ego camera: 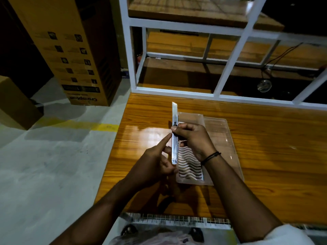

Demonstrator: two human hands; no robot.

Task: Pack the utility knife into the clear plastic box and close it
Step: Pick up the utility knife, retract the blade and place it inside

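Utility knife (174, 133) held above the counter (265, 138), just left of the clear plastic box (219, 138). Long axis runs away from the body, blade tip pointing to the far edge. Right hand (192, 138) clamped around mid-body, thumb at the slider. Left hand (155, 163) pinching the near end. Box lying open on counter.

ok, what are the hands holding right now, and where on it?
Both hold the slim white utility knife, blade end pointing away. Right hand grips its middle by the black slider; left hand pinches the near butt end, above the open clear plastic box.
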